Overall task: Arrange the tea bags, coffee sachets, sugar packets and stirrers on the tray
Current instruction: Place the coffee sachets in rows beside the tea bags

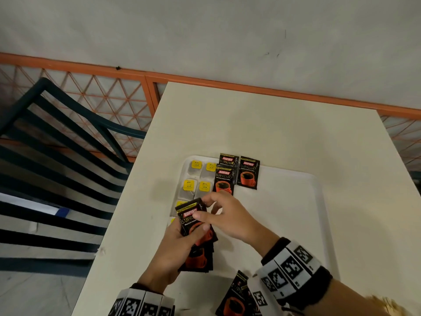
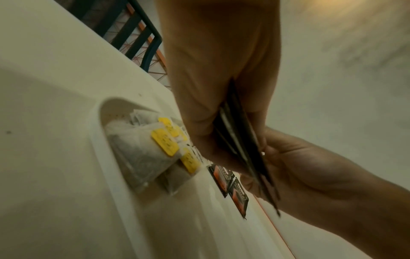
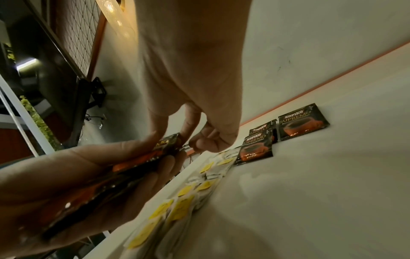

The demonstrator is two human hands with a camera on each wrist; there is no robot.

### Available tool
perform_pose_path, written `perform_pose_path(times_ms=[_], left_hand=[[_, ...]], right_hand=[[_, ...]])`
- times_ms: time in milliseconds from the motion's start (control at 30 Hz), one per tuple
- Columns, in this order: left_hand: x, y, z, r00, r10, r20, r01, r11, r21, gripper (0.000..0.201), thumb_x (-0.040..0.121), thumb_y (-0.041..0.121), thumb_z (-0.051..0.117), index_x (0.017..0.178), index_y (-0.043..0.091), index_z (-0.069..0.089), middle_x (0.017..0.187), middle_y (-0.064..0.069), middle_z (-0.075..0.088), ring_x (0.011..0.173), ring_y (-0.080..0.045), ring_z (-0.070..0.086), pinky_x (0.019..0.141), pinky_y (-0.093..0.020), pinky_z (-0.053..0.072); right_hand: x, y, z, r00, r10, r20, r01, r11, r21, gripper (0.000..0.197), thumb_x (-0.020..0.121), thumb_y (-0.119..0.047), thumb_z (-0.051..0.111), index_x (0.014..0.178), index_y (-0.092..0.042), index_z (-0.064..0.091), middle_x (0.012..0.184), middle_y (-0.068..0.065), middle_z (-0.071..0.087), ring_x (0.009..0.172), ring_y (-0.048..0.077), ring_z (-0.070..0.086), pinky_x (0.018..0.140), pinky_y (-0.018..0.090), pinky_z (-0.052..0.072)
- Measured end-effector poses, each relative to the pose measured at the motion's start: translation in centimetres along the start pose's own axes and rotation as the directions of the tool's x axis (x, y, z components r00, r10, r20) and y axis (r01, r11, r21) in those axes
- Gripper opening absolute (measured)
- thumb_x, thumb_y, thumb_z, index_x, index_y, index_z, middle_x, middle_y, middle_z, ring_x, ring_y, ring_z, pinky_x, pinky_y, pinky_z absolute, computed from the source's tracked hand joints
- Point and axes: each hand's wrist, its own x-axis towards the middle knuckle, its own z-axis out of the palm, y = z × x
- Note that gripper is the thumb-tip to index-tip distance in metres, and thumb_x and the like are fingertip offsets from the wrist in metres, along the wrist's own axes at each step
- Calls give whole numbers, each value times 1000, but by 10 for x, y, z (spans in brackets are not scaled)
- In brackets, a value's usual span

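Observation:
My left hand (image 1: 184, 244) grips a stack of black coffee sachets (image 1: 198, 247) over the white tray's (image 1: 296, 201) near left corner. My right hand (image 1: 202, 207) pinches the top sachet (image 1: 189, 213) of the stack at its upper end, thumb on the front. The right wrist view shows these fingertips (image 3: 195, 142) at the end of the stack (image 3: 137, 164). Three coffee sachets (image 1: 237, 174) lie flat at the tray's far edge. Several tea bags (image 1: 196, 179) with yellow tags lie in two columns down the tray's left side. No sugar packets or stirrers show.
More coffee sachets (image 1: 237, 295) lie at the near edge under my right wrist. The tray sits on a white table (image 1: 250, 124) against a wall. A dark slatted chair (image 1: 57, 156) stands left of the table.

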Motion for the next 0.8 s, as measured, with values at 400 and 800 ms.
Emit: perform_pose_path(times_ms=[400, 800], left_hand=[[-2, 9, 1, 999, 43, -20, -43, 999, -2, 33, 77, 29, 62, 109, 25, 61, 101, -5, 72, 94, -23, 69, 78, -35, 55], [5, 5, 0, 990, -125, -65, 110, 975, -195, 23, 90, 16, 54, 112, 21, 58, 79, -10, 74, 70, -22, 71, 58, -37, 58]], right_hand=[[-6, 12, 1, 992, 49, -116, -37, 994, 106, 22, 86, -28, 63, 102, -14, 61, 85, -7, 58, 79, 1, 54, 67, 10, 39], [7, 36, -33, 921, 313, -233, -186, 876, 445, 12, 90, -12, 56, 98, -18, 62, 107, 10, 67, 101, 26, 64, 91, 43, 52]])
